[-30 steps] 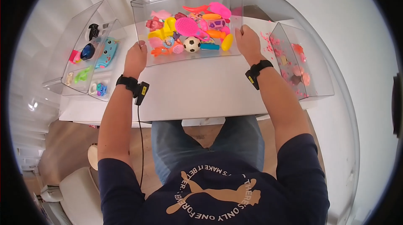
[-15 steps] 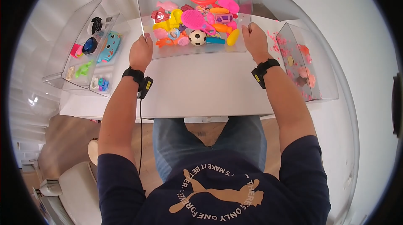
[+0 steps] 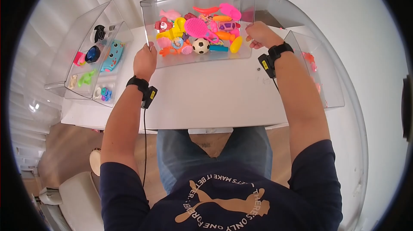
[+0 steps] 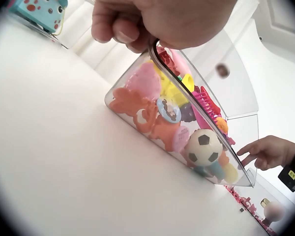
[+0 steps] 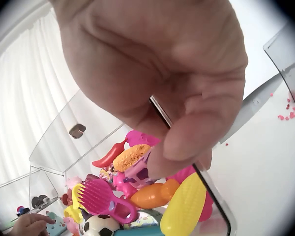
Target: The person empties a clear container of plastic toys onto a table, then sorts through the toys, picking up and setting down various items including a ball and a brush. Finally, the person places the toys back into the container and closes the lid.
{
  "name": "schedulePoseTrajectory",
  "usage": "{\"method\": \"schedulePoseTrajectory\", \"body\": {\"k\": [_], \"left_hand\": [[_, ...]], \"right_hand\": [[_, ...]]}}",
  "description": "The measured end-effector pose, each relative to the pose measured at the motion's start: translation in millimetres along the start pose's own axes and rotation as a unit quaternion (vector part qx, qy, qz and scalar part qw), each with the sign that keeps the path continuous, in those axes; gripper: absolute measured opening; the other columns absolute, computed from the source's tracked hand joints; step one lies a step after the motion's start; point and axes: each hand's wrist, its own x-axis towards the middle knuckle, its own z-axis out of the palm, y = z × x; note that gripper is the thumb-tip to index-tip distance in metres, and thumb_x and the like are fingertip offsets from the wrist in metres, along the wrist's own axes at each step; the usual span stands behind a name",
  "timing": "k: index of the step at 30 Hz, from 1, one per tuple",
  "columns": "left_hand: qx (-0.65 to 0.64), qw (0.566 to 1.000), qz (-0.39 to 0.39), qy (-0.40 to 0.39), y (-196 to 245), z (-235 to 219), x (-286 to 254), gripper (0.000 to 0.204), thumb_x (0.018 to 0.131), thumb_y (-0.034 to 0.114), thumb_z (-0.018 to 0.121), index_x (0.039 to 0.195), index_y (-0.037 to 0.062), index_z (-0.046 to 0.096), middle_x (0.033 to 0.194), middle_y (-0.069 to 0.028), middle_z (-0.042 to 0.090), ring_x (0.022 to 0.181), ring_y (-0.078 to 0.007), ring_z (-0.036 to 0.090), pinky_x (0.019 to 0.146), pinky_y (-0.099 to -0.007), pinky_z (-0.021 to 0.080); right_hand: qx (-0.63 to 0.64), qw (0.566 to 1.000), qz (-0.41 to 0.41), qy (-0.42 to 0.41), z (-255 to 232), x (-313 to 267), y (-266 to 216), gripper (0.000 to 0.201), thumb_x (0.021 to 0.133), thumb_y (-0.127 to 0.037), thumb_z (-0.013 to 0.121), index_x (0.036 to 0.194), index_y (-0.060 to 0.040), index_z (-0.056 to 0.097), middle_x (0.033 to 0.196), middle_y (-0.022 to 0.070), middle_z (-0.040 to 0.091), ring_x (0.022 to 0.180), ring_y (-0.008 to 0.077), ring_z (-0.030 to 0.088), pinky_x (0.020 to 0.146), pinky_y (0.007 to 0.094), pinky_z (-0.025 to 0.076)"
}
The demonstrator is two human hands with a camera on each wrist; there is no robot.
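A clear plastic bin (image 3: 180,2) full of toys stands at the back of the white table (image 3: 206,97). Inside lie a pink hairbrush (image 3: 195,27), a toy football (image 3: 201,46), a yellow toy corn cob (image 3: 236,44) and an orange toy carrot (image 5: 150,195), among others. My left hand (image 3: 145,62) grips the bin's left edge, its fingers curled over the rim in the left wrist view. At the right edge, my right hand (image 3: 263,35) has loosely bent fingers, with the fingertips right by the rim (image 5: 214,189).
Another clear bin (image 3: 111,10) at the left holds a light-blue toy (image 3: 112,56), a green toy (image 3: 87,77) and small things in compartments. A third clear bin (image 3: 333,80) stands at the right, partly behind my right forearm. Small pink pieces (image 5: 290,114) lie beside it.
My right hand has loosened from the bin's right edge, and its wrist has swung outward to the right. The left hand keeps its hold. The view has tilted slightly.
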Motion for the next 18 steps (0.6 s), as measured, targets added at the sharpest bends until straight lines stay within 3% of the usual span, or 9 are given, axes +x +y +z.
{"method": "schedulePoseTrajectory", "body": {"k": [3,8,18], "left_hand": [[-0.024,1.0,0.004,0.018,-2.2,4.4,0.7,0.037,0.099,0.03,0.044,0.113,0.0012,0.064,0.093,-0.0264,0.069,0.088,-0.0429,0.066,0.08,-0.0512,0.053],[-0.049,0.999,0.009,0.022,-0.2,4.7,4.0,0.036,0.099,0.029,0.045,0.114,0.0021,0.064,0.093,-0.026,0.069,0.089,-0.0422,0.066,0.081,-0.0504,0.052],[-0.033,0.999,0.029,0.002,-4.2,5.7,25.0,0.036,0.098,0.03,0.047,0.11,0.0004,0.064,0.093,-0.026,0.069,0.089,-0.0425,0.066,0.081,-0.0501,0.052]], "right_hand": [[0.014,1.0,-0.001,-0.004,4.7,2.0,6.1,0.03,0.091,-0.021,0.051,0.106,0.0032,0.061,0.085,0.016,0.066,0.057,0.0229,0.066,0.049,0.0339,0.054],[0.001,1.0,0.0,0.022,3.0,-2.4,0.0,0.034,0.093,-0.028,0.053,0.106,0.0018,0.062,0.082,0.0112,0.066,0.054,0.0174,0.059,0.048,0.0317,0.049],[-0.069,0.997,-0.03,0.032,3.0,17.0,-0.8,0.03,0.093,-0.019,0.047,0.102,0.0051,0.062,0.079,0.016,0.067,0.055,0.0221,0.063,0.048,0.0345,0.05]]}}
